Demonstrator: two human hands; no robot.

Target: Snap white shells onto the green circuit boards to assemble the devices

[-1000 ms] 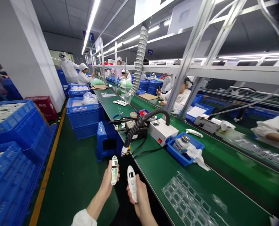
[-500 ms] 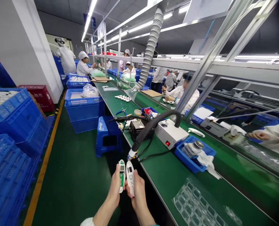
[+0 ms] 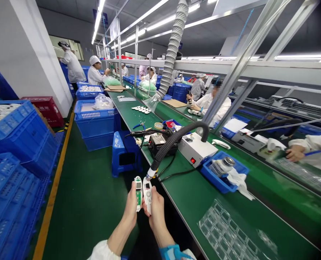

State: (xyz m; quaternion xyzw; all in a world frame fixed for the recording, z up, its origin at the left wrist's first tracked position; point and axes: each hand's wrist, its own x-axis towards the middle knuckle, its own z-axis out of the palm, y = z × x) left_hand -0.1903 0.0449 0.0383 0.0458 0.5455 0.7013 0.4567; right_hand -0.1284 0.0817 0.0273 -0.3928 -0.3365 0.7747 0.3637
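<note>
My left hand (image 3: pixel 130 205) is closed on a white handset half with a green circuit board (image 3: pixel 138 196) and a small screen showing. In my right hand (image 3: pixel 157 204) is a white front cover (image 3: pixel 147 195) with a dark window and round buttons. Both pieces stand nearly upright side by side, a narrow gap between them. Just above the cover's top end is the nozzle of a black corrugated hose (image 3: pixel 167 148), which runs to a white box (image 3: pixel 196 148) with a lit red switch. Whether the nozzle touches the cover I cannot tell.
A blue tray (image 3: pixel 243 172) on the green bench holds a metal-capped bottle and white tissue. Clear plastic trays (image 3: pixel 228 231) lie nearer me. A blue stool (image 3: pixel 119 153) and stacked blue crates (image 3: pixel 94 126) stand left of the bench. Co-workers sit across and farther down the line.
Both hands have risen slightly in the picture with the two handset pieces. The front cover is now closer to the hose nozzle, and the blue band on my right wrist shows more.
</note>
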